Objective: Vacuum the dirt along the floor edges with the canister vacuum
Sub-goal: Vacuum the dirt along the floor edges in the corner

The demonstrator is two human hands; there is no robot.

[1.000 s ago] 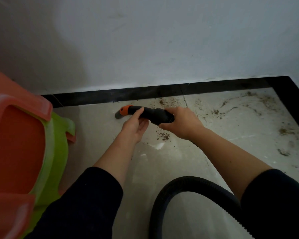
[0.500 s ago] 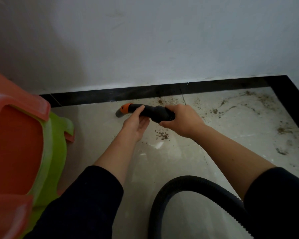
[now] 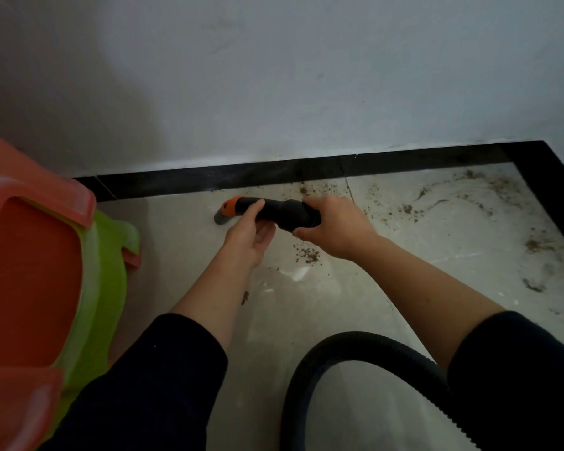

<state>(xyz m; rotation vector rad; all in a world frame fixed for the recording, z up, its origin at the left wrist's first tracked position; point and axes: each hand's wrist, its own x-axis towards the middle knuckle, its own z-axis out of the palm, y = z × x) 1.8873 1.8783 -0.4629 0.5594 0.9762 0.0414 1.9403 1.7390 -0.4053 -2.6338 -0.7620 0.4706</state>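
Observation:
A black vacuum nozzle (image 3: 274, 211) with an orange collar and grey tip lies level just above the pale tiled floor, tip pointing left near the black skirting. My right hand (image 3: 332, 229) grips its thick rear end. My left hand (image 3: 246, 236) holds the nozzle from below near the orange collar, thumb on top. A black ribbed hose (image 3: 349, 349) loops across the floor at the lower right. Brown dirt crumbs (image 3: 306, 253) lie just below my right hand, and more dirt (image 3: 404, 208) is scattered along the wall edge to the right.
Stacked plastic stools, orange (image 3: 30, 255) over green (image 3: 108, 275), stand at the left. A white wall (image 3: 274, 76) meets the floor at a black skirting strip (image 3: 241, 177), which turns a corner at the far right (image 3: 560, 190).
Both hands and the nozzle have shifted slightly up and away toward the skirting. The grips are unchanged.

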